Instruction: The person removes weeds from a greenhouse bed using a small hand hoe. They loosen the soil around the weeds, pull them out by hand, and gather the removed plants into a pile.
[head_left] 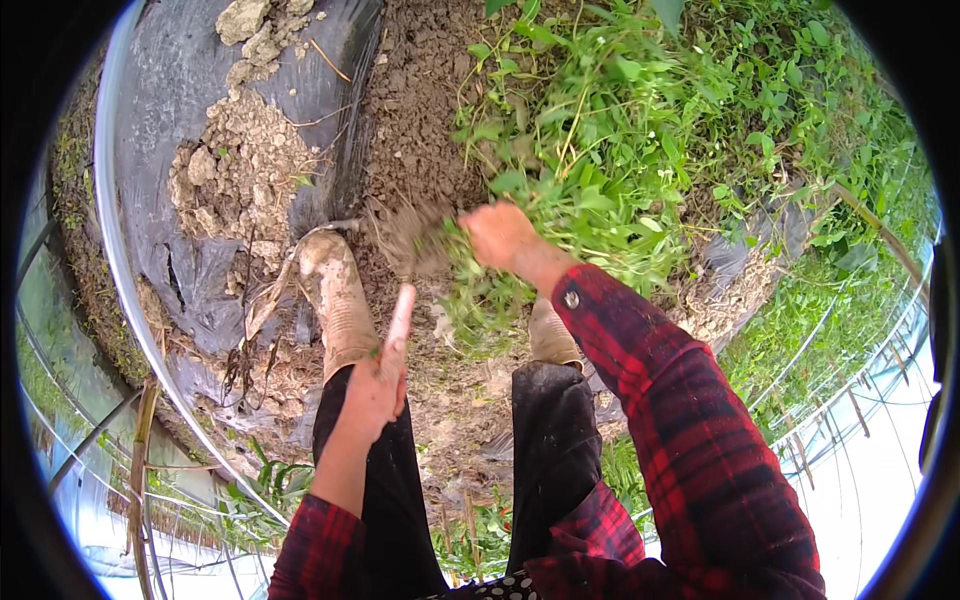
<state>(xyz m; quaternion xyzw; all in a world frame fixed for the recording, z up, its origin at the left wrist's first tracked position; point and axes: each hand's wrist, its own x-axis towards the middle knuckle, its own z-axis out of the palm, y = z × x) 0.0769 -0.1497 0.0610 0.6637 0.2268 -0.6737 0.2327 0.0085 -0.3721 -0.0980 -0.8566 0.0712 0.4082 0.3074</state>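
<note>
Left hand (374, 396) wrapped round a pale handle (400, 322), its far end a blur over soil (418, 130); right hand (499, 236) clenched on green weeds (610, 185)!

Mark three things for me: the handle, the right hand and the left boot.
Handle (400, 320): head view, middle of its bare length.
Right hand (497, 236): head view, middle of the fist.
Left boot (342, 295): head view, its tan shaft.

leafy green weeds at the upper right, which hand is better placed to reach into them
Probably the right hand: it is right beside the leafy green weeds, while the left hand is farther off and wrapped around a pale tool handle.
</note>
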